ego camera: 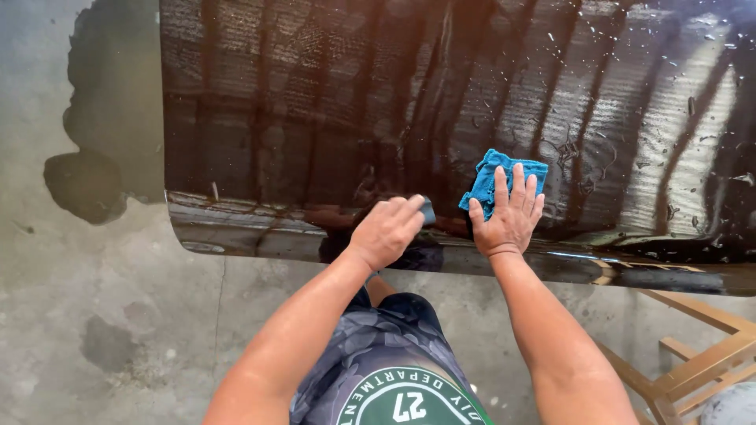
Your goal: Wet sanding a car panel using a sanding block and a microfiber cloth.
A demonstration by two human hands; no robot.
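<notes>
The left hand (387,230) has its grip closed around a small dark block (428,211), pressed to the wet black panel (315,102) near its lower edge; the right hand (508,212) lies flat, fingers spread, on a blue cloth (492,177) just right of the block. Sanding likely goes best with flat, even strokes on a wet surface, wiping residue often. Count: one panel, one block, one cloth, one wooden stand (693,362) below the panel's right end
</notes>
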